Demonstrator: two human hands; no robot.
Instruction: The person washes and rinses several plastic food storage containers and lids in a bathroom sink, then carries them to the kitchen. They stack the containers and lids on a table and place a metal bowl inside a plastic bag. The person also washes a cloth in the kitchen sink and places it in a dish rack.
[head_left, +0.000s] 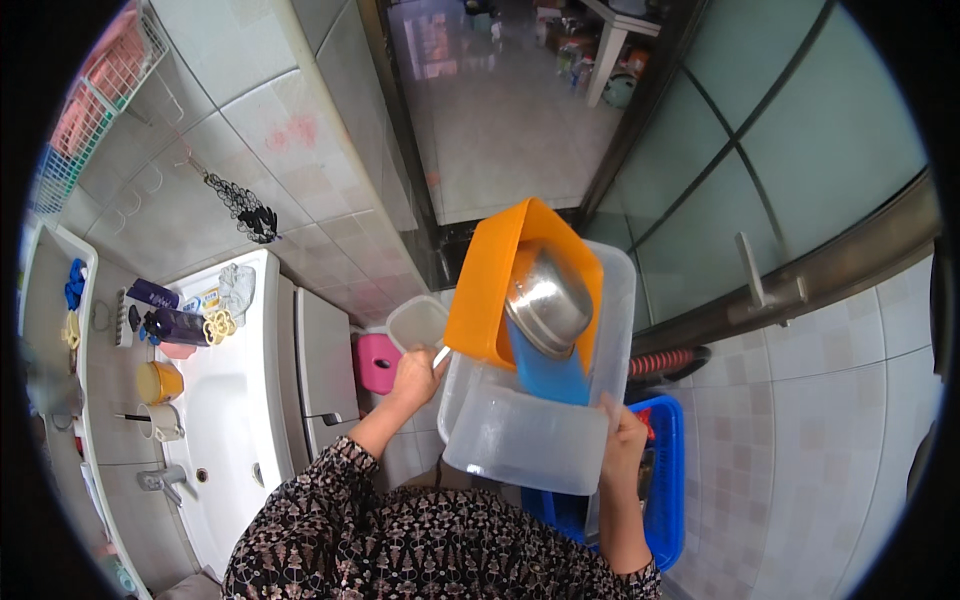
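Observation:
Both my hands carry a translucent plastic bin (615, 300) in front of me, at the middle of the view. My left hand (417, 377) grips its left side, close to a thin white handle or rod (442, 356). On the right, my right hand (622, 442) holds the bin's edge. An orange plastic container (484, 285) lies tilted in the bin, with a shiny metal bowl (551, 300) and a blue plastic piece (551, 379) inside or against it. Nearer to me is a second translucent container (529, 442), also tilted. The fingertips of both hands are partly hidden.
A white washbasin (217, 405) with bottles and a cup stands at left. A pink stool (375, 364) and a pale tub (416, 322) are on the floor beyond my left hand. A blue basket (671, 480) sits at lower right. Ahead is a doorway beside a frosted glass door (750, 172).

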